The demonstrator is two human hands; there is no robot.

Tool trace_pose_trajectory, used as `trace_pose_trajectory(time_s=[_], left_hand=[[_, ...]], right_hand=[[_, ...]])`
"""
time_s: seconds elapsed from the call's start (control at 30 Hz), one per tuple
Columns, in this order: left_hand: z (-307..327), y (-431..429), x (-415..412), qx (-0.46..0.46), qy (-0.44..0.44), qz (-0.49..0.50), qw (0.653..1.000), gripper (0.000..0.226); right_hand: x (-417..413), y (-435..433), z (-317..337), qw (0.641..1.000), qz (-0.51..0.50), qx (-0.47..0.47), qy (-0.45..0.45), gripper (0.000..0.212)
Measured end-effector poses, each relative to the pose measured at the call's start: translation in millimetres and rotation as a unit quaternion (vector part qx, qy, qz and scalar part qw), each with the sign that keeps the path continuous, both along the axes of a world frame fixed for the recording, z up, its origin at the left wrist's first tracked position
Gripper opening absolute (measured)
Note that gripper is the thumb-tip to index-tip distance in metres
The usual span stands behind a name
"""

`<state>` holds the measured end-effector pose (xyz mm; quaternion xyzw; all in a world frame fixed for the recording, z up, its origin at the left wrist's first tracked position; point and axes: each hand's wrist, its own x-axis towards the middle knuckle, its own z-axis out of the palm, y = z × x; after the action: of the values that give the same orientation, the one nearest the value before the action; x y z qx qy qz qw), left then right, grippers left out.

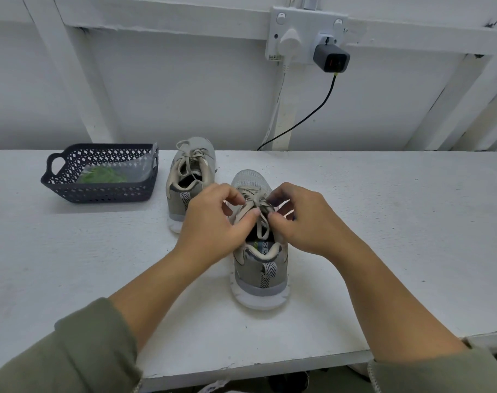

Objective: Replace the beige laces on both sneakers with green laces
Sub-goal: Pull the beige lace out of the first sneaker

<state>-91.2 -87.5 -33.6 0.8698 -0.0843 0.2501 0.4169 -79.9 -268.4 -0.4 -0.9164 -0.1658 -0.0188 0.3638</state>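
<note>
**Both grips on the near sneaker's knot**

The near sneaker [258, 276] stands on the white desk [383, 222] with its heel toward the person. It has a grey mesh toe, a smoother grey-brown heel panel, a chevron-patterned woven pull tab and a thick white lobed sole. Its flat woven beige lace [254, 198] is bunched over the tongue. The left grip [213, 219] pinches it from one side between thumb and curled fingers. The right grip [301, 219] is curled onto the same lace from the other side, fingertips close to the left's. Olive knit sleeves [85, 350] are pushed up the forearms.

The second sneaker [196, 163] stands just behind and to the left, toe toward the wall, with its own beige lace tied in loose loops [190, 154]. Further left sits a dark plastic basket [99, 191] with a diamond lattice wall and a loop handle. In it lies a clear plastic bag holding the green laces [104, 175].

The desk top is painted white, rough and speckled. Behind it rises a white panelled wall with slanted battens. A double socket [307, 24] on the wall carries a white plug [290, 39] and a grey charger [331, 58], whose black cable [324, 100] drops behind the desk.
</note>
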Motion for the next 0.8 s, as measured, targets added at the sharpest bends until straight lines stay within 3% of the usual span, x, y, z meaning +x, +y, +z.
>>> trace_pose_trajectory(time_s=[0.1,0.17,0.27,0.37,0.53,0.63,0.8], left_hand=[[1,-2,-2,0.007,-0.014,0.001,1.0,0.007],[-1,-3,-4,-0.034,-0.018,-0.004,0.999,0.002],[-5,-2,-6,-0.122,0.007,-0.032,0.992,0.013],[-5,-2,-5,-0.116,-0.016,-0.08,0.99,0.031],[-11,-1,-1,-0.127,-0.058,-0.059,0.988,0.01],[-18,2,0,-0.092,-0.044,-0.011,0.995,0.015],[-24,3,-5,-0.085,0.066,0.015,0.994,0.015]], right_hand=[[1,1,-1,1.0,0.005,0.008,0.003,0.018],[1,1,-2,1.0,0.005,0.01,0.002,0.017],[3,1,-3,1.0,0.0,0.025,0.006,0.016],[5,2,-4,0.999,-0.007,0.034,0.004,0.012],[13,3,-6,0.999,-0.007,0.046,-0.003,0.025],[20,4,-9,0.998,0.038,0.002,-0.052,0.034],[30,-2,-16,0.985,0.018,-0.008,-0.171,0.015]])
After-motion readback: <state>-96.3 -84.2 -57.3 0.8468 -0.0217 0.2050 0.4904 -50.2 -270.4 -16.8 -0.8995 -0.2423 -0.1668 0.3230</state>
